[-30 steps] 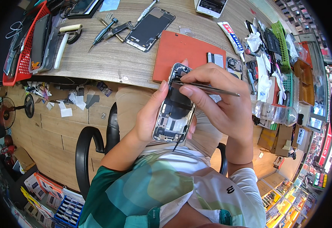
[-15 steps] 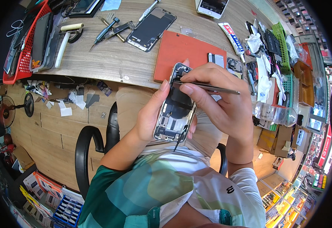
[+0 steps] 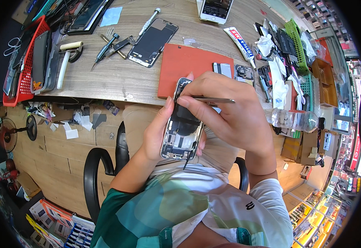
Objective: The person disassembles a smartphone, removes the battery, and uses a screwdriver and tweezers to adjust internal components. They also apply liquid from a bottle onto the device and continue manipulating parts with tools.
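Note:
An opened smartphone body [image 3: 173,144] with bare inner parts is tilted in front of me, above my lap at the table's front edge. My left hand [image 3: 157,130] is closed round it, thumb along the left rim and fingertips showing at the right side. Pinched in my right hand [image 3: 222,105] is a pair of metal tweezers [image 3: 219,100], its back end sticking out to the right. The tips are over the phone's upper part, hidden by my fingers. From the phone's lower end a thin dark strip [image 3: 187,160] hangs down.
A red mat [image 3: 180,62] lies just beyond the phone. Farther off are a detached screen [image 3: 152,43], screwdrivers [image 3: 106,47], a roller [image 3: 66,62], a glue tube [image 3: 240,45] and a lit phone [image 3: 214,11]. Baskets, red [image 3: 25,78] and green [image 3: 297,47], flank the table; a plastic bottle [image 3: 296,120] lies right.
The whole view has shifted, so the table things sit farther left. My right hand has turned a little over the phone's upper end, tweezers more level. Both holds are unchanged.

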The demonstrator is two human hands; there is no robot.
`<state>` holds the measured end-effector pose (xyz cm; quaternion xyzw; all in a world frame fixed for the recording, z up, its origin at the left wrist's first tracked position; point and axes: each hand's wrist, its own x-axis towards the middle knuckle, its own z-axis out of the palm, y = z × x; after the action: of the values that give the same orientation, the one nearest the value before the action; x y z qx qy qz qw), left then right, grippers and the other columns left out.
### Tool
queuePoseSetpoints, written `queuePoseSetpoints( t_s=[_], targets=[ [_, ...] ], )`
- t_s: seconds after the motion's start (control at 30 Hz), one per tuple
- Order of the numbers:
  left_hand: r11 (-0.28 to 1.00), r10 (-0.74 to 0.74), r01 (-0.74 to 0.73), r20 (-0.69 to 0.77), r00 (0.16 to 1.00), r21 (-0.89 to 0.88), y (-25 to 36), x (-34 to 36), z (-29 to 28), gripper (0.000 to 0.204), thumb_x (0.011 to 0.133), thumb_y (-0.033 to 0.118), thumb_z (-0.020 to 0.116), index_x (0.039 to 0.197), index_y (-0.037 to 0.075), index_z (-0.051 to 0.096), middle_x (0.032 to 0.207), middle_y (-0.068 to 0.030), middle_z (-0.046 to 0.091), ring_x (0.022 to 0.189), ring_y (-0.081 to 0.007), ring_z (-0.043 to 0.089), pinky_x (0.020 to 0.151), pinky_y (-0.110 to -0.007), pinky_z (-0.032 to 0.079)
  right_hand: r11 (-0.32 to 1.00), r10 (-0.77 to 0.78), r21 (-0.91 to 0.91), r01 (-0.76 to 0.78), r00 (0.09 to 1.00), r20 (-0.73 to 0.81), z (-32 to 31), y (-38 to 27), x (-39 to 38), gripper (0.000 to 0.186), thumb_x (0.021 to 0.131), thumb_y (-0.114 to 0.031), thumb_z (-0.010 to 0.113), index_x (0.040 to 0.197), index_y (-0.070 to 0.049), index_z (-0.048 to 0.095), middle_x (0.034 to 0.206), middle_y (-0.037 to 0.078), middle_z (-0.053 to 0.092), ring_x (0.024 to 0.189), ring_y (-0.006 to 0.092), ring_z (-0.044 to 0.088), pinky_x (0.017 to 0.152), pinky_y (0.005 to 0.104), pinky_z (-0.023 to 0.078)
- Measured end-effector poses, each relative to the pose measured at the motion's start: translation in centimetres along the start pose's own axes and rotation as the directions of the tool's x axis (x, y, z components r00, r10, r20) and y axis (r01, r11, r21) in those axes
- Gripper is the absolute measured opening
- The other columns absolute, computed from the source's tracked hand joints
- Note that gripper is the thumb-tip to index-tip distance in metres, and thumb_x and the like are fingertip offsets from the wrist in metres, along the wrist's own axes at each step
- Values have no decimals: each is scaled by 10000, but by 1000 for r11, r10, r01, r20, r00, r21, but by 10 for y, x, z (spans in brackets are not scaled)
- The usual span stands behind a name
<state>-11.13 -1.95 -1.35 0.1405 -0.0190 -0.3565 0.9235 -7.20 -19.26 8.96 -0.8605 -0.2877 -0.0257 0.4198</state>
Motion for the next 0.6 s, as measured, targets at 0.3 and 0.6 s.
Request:
queuePoseSetpoints(
  t_s=[0.3,0.6],
  targets=[
    [1000,12,-12,-32,999,-15,1,-1,5,678,1176,528,235,1760,240,46,1163,-250,656,828,-361,714,702,-460,622,999,34,-31,-33,999,11,1,-7,4,89,906,-30,794,975,5,749,882,122,717,766,309,694,679,371,552],
    [1000,-2,-1,-94,996,-24,0,-5,6,669,1169,548,249,1720,172,197,1164,-270,665,822,-368,722,698,-452,622,998,-50,-34,51,999,22,1,-8,8,78,923,-23,783,976,21,746,873,119,724,746,304,698,659,362,550]
  ],
)
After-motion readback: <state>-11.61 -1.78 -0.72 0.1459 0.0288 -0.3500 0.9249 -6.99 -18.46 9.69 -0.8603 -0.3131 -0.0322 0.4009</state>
